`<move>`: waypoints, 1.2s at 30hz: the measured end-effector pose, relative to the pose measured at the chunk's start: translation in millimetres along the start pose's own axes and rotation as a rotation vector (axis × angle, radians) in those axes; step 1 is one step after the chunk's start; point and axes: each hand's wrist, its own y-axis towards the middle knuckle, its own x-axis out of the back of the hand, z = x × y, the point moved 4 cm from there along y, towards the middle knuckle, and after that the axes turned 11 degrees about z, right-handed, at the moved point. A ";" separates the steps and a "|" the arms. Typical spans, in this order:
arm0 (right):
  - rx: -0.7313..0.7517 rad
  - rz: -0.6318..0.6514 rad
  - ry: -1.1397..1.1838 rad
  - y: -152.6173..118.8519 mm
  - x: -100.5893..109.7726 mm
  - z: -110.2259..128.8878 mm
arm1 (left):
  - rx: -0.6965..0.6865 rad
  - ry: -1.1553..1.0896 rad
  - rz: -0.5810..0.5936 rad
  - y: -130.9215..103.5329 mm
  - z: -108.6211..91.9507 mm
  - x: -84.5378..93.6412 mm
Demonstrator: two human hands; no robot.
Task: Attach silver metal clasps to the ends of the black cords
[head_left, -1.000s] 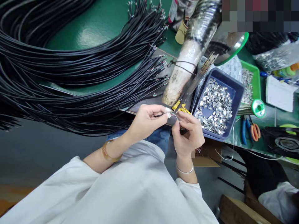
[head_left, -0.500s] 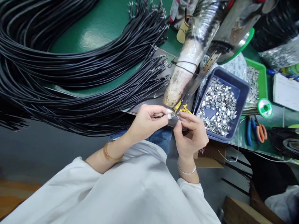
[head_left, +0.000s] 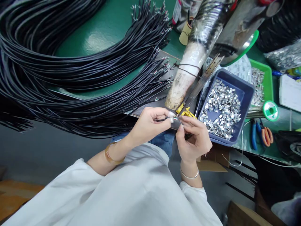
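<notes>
My left hand point(head_left: 150, 124) is closed on a black cable point(head_left: 161, 119), pinching it near its end between thumb and fingertips. White wrapping point(head_left: 171, 114) covers a fingertip of that hand. Close by on the right, my right hand point(head_left: 194, 135) is closed in a pinch at the cable's tip. Something small and silvery shows between its fingers, too small to name. Just beyond the fingertips lies a yellow plastic part point(head_left: 188, 112). Right of my right hand stands a blue bin point(head_left: 246, 94) with many small metal shells point(head_left: 223, 110).
Bundles of black cables point(head_left: 94, 72) with stripped ends cover the left bench. A plastic-wrapped duct point(head_left: 188, 69) slants down towards my hands, beside a metal bar point(head_left: 204, 77). Farther right are a green bin point(head_left: 268, 78), a wire spool point(head_left: 270, 110) and orange-handled pliers point(head_left: 266, 136).
The view has shifted slightly, so the bench things sit a little further right. Both hands keep their pinch, with small finger movements at the cable's tip.
</notes>
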 end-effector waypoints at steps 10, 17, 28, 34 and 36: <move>-0.015 0.010 -0.105 5.2 3.3 0.2 | -0.066 0.069 -0.001 -2.5 0.7 -3.1; 0.005 0.013 -0.124 3.0 2.1 3.9 | -0.069 0.073 -0.021 -4.1 2.0 -2.1; -0.028 -0.057 -0.068 -9.4 19.3 -1.2 | 0.053 -0.078 0.112 -2.9 0.9 -2.3; 0.019 0.246 -0.352 -1.2 10.9 11.6 | 0.013 -0.084 0.122 -9.4 6.8 -3.7; -0.019 0.265 -0.289 1.6 7.2 12.5 | -0.035 -0.004 0.102 -12.1 7.6 -4.0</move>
